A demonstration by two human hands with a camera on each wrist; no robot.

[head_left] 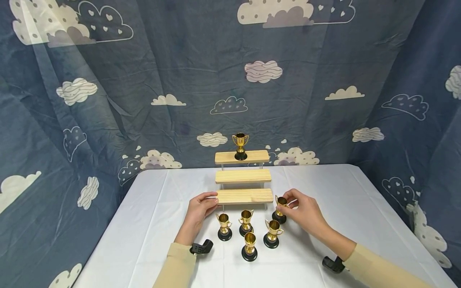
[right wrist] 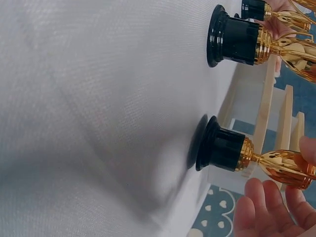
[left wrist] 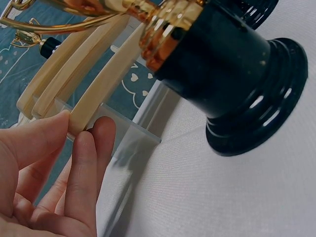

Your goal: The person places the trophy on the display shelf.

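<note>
A small gold trophy cup (head_left: 281,201) on a black base is pinched by the bowl between the thumb and fingers of my right hand (head_left: 306,210). In the right wrist view its black base (right wrist: 222,148) is close over the white cloth, a shadow beside it. My left hand (head_left: 199,210) grips the left end of the lowest plank (head_left: 245,196) of a three-step wooden display stand. Thumb and fingertips meet at the plank's end (left wrist: 81,116) in the left wrist view. Another gold trophy (head_left: 240,146) stands upright on the top plank (head_left: 257,156).
Several matching trophies stand upright before the stand, among them one at the left (head_left: 224,227), one at the front (head_left: 249,247) and one near my right hand (head_left: 273,234). The middle plank (head_left: 243,176) is bare wood. A cloud-patterned curtain (head_left: 201,80) hangs behind the white table (head_left: 151,240).
</note>
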